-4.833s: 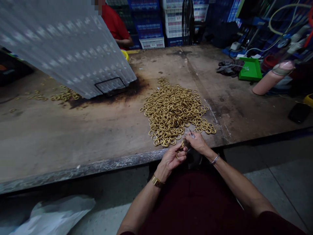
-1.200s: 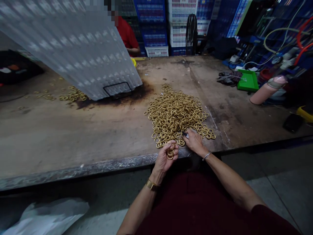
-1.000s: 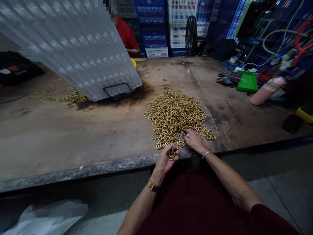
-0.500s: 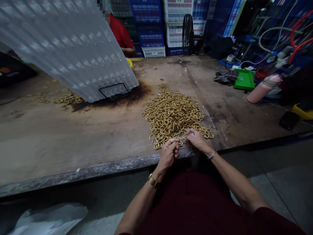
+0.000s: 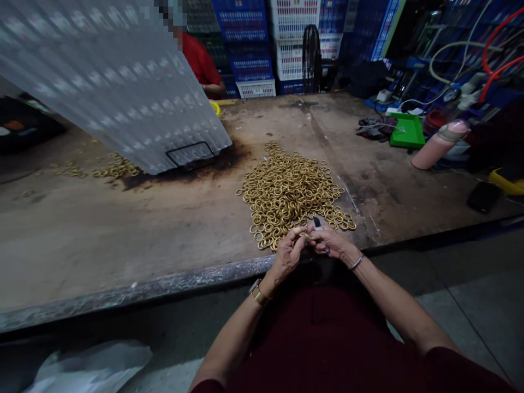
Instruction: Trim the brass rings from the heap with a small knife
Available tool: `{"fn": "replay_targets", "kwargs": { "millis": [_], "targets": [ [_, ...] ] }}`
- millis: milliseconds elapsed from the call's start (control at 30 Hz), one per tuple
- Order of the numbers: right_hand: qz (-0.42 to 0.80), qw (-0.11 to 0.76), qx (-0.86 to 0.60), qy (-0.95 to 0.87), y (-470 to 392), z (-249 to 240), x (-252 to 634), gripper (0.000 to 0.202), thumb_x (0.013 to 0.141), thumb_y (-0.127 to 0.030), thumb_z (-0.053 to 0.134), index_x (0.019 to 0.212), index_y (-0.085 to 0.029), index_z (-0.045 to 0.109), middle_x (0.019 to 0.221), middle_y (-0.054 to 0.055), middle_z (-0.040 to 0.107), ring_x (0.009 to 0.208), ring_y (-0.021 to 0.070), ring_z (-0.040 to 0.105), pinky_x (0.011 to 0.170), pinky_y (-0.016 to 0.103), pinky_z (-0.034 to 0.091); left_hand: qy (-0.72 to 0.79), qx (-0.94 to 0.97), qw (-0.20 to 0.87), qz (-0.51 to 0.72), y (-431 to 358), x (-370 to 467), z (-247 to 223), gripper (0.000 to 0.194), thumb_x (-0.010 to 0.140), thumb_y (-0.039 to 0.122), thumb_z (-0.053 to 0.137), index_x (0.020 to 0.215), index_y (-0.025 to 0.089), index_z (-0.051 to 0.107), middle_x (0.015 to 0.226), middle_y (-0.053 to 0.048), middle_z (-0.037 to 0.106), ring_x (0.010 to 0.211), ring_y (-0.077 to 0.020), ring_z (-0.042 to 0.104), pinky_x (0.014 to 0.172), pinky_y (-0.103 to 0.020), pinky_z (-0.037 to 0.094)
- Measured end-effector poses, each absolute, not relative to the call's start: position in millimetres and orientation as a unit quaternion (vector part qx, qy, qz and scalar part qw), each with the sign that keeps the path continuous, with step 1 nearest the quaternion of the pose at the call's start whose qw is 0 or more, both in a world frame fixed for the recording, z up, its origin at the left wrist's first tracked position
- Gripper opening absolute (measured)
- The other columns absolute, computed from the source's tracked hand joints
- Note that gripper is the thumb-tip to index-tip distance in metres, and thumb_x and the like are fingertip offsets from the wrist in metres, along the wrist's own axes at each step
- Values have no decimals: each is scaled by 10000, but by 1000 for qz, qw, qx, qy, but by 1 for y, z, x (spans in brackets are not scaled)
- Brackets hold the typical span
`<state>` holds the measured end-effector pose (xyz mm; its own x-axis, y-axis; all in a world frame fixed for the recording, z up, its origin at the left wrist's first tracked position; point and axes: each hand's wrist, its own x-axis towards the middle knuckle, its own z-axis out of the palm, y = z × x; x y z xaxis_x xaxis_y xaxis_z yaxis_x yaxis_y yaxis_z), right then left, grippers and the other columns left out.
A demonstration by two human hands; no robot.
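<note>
A heap of brass-coloured rings point(image 5: 292, 183) lies on the table in front of me. At its near edge my left hand point(image 5: 290, 254) pinches a single brass ring point(image 5: 305, 234) between thumb and fingers. My right hand point(image 5: 333, 243) meets it from the right, closed round a small pale grey tool with a black end point(image 5: 317, 222) that sticks up above the fingers. The tool's working end is mostly hidden by my fingers. Both hands' fingertips come together at the ring, just above the table edge.
A ribbed translucent panel point(image 5: 135, 93) leans over the table's left side. More rings point(image 5: 117, 166) lie beside it. Along the right stand a green tray point(image 5: 407, 131), a pink bottle point(image 5: 440, 144) and hoses. A person in a red shirt point(image 5: 200, 63) is beyond the panel.
My hands have come together, the left moving slightly right and up. The right hand has turned, and the black end of its tool now shows.
</note>
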<state>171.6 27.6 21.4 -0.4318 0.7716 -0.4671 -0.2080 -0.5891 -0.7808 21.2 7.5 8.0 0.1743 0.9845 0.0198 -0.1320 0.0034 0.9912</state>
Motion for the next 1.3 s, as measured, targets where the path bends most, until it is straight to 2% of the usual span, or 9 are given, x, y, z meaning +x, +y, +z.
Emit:
{"fn": "replay_targets", "kwargs": {
  "millis": [67, 167, 300, 433, 600, 867, 1000, 1100, 1300],
  "targets": [
    [792, 301, -414, -332, 27, 21, 171, 266, 565, -207, 602, 775, -199, 439, 505, -105, 492, 317, -8, 244, 336, 124, 164, 406, 511, 585, 482, 6, 21, 8, 212, 728, 286, 661, 924, 207, 679, 923, -57, 679, 770, -161, 606, 758, -273, 457],
    [787, 304, -415, -340, 26, 22, 171, 266, 590, -253, 628, 778, -195, 450, 513, -100, 498, 320, -6, 254, 334, 125, 177, 414, 512, 570, 492, 5, 21, 6, 152, 738, 293, 653, 861, 206, 671, 806, -33, 666, 726, -155, 587, 734, -266, 449],
    [713, 348, -470, -387, 25, 23, 170, 316, 672, -423, 634, 774, -206, 428, 530, -86, 523, 328, 11, 291, 333, 137, 190, 462, 510, 519, 508, 5, 20, 8, 87, 717, 287, 663, 751, 206, 666, 637, 11, 588, 643, -141, 514, 659, -233, 412],
    [626, 361, -505, -472, 25, 20, 165, 355, 677, -491, 638, 717, -201, 438, 517, -80, 503, 359, 22, 301, 343, 150, 202, 457, 506, 535, 499, 4, 20, 11, 149, 721, 336, 660, 746, 189, 648, 675, 4, 597, 637, -126, 508, 620, -220, 406],
    [578, 367, -522, -509, 26, 18, 159, 310, 670, -430, 655, 666, -194, 454, 501, -89, 422, 401, 30, 289, 372, 163, 222, 440, 418, 672, 424, 0, 20, 6, 328, 762, 507, 595, 748, 182, 550, 541, 56, 472, 394, -50, 347, 392, -173, 256],
    [598, 367, -509, -498, 27, 13, 156, 272, 714, -457, 559, 732, -198, 478, 577, -51, 527, 399, 48, 332, 377, 178, 244, 390, 336, 733, 444, -4, 18, 7, 378, 704, 513, 665, 750, 167, 518, 565, 60, 467, 419, -28, 352, 396, -145, 254],
    [497, 368, -547, -564, 27, 13, 157, 177, 740, -358, 514, 687, -190, 508, 582, -32, 527, 480, 80, 407, 479, 204, 327, 388, 320, 733, 459, -5, 17, 8, 382, 693, 510, 677, 769, 169, 523, 576, 60, 471, 424, -29, 356, 399, -148, 255],
    [381, 330, -549, -667, 23, 10, 159, 118, 757, -253, 475, 710, -183, 558, 614, -8, 549, 556, 106, 455, 556, 220, 343, 394, 319, 726, 465, -4, 16, 8, 389, 690, 512, 679, 773, 171, 511, 577, 63, 470, 423, -30, 359, 395, -148, 257],
    [249, 195, -527, -789, 13, 7, 156, 181, 735, -130, 459, 828, -181, 605, 634, 22, 598, 564, 133, 485, 559, 234, 296, 411, 365, 687, 476, -2, 14, -2, 395, 734, 536, 629, 744, 175, 470, 583, 63, 481, 423, -30, 380, 394, -148, 278]
  ]
}}
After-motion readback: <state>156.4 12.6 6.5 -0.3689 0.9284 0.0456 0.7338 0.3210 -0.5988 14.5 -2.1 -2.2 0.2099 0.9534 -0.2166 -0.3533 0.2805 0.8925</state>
